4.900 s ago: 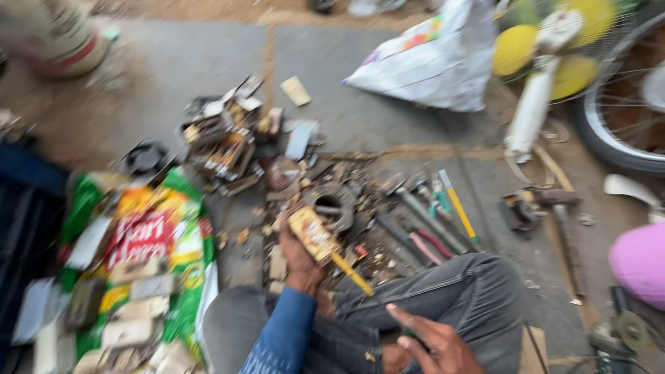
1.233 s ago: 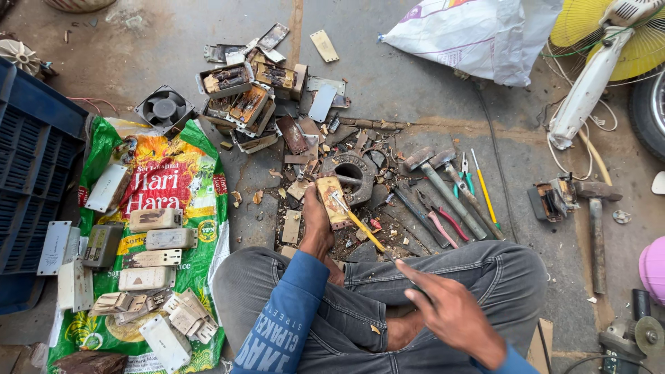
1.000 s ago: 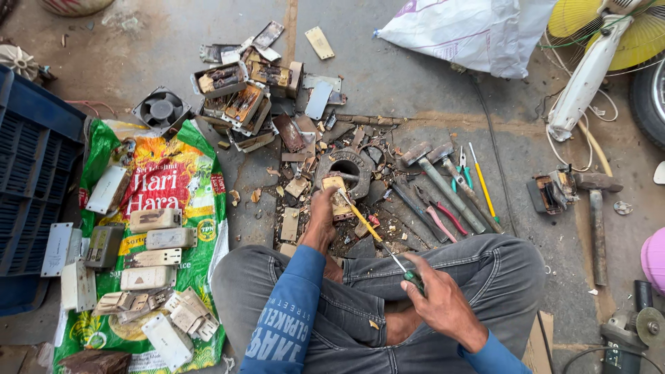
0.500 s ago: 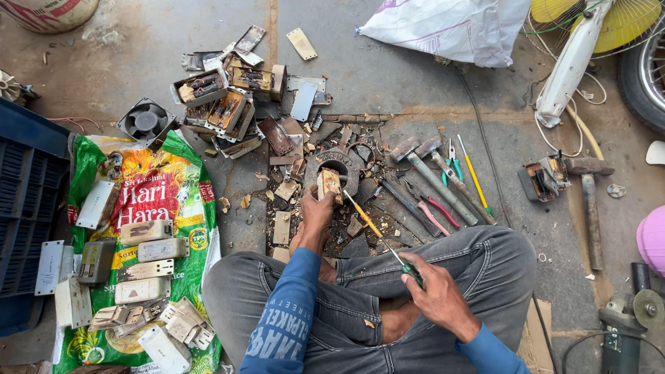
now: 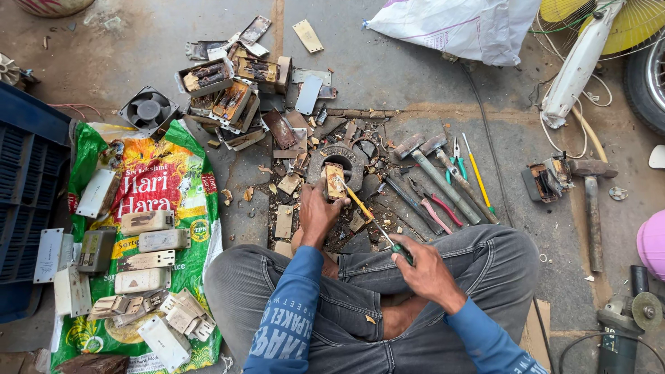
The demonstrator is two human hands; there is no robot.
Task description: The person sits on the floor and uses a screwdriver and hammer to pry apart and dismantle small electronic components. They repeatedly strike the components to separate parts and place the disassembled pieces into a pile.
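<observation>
I sit cross-legged on a concrete floor. My left hand (image 5: 316,213) grips a small tan electrical part (image 5: 334,181) and holds it upright on a round metal ring (image 5: 325,156). My right hand (image 5: 422,266) is closed around the green handle of a yellow-shafted screwdriver (image 5: 367,213). The screwdriver's tip points up and left and meets the tan part. Broken bits and scraps lie all around the ring.
Two hammers (image 5: 433,173), pliers (image 5: 433,208) and a yellow screwdriver (image 5: 478,173) lie right of the ring. A printed sack (image 5: 149,187) at left bears several grey casings. Opened metal boxes (image 5: 222,93), a fan (image 5: 147,111), a blue crate (image 5: 24,194), a white bag (image 5: 464,28) and an angle grinder (image 5: 623,325) surround me.
My right hand went from open above my lap to gripping the screwdriver, whose tip now sits on the tan part. My left hand has kept hold of that part on the ring.
</observation>
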